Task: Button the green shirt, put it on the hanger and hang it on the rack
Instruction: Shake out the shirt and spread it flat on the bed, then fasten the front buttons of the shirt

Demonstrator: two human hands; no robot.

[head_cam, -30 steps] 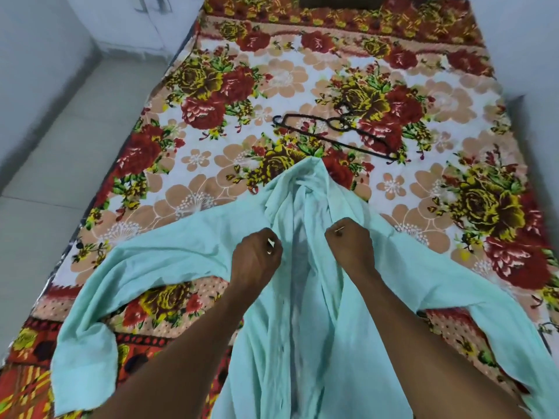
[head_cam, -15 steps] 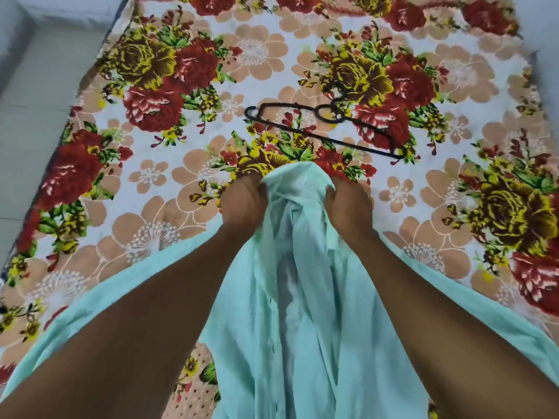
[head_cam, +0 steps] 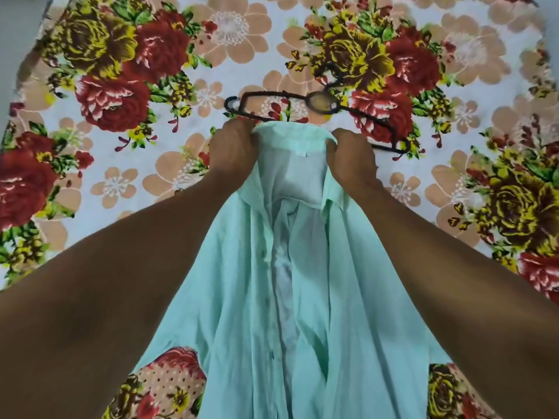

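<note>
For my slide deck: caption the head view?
Both hands grip the green shirt collar near the black hanger.

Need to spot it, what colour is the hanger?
Black hanger, clearest in the head view.

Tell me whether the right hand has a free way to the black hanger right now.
Probably yes, once it lets go: the right hand grips the green shirt at the collar, and the black hanger lies uncovered on the floral bedsheet just beyond its knuckles.
</note>
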